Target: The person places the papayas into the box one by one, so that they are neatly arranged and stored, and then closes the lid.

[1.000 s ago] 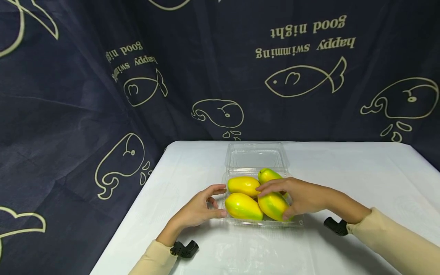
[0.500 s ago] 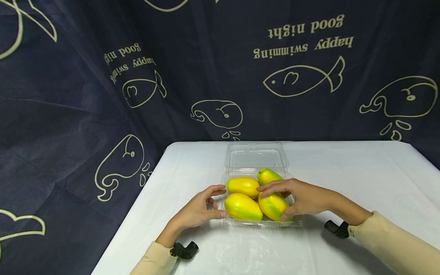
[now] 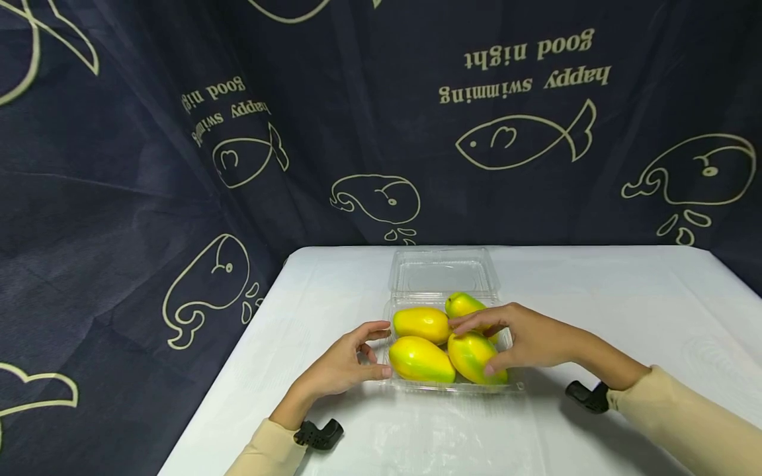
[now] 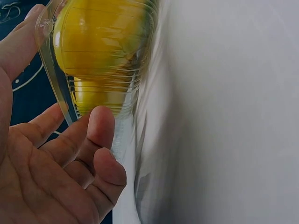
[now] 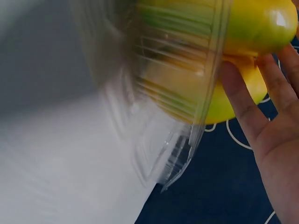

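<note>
Several yellow-green mangoes lie in a clear plastic clamshell box (image 3: 428, 385). My right hand (image 3: 532, 338) is over the front-right mango (image 3: 469, 357), its thumb and fingertips spread loosely across the fruit. In the right wrist view, its fingers reach past the box's side to the mangoes (image 5: 261, 25). At the box's left side my left hand (image 3: 340, 363) has thumb and fingers apart, with the tips at the rim near the front-left mango (image 3: 421, 359). The left wrist view shows the box wall (image 4: 103, 86) beside those relaxed fingers. Back-left mango (image 3: 420, 324) and back-right mango (image 3: 463, 304) sit behind.
The box's lid (image 3: 443, 272) lies folded back on the far side, on a white-covered table (image 3: 595, 284). A dark printed cloth (image 3: 369, 119) hangs behind the table and along the left. Black wrist cameras (image 3: 320, 434) sit on both wrists.
My right hand has risen slightly, and its thumb has shifted up across the front-right mango. The mangoes and the box stay in place. My left hand has barely moved.
</note>
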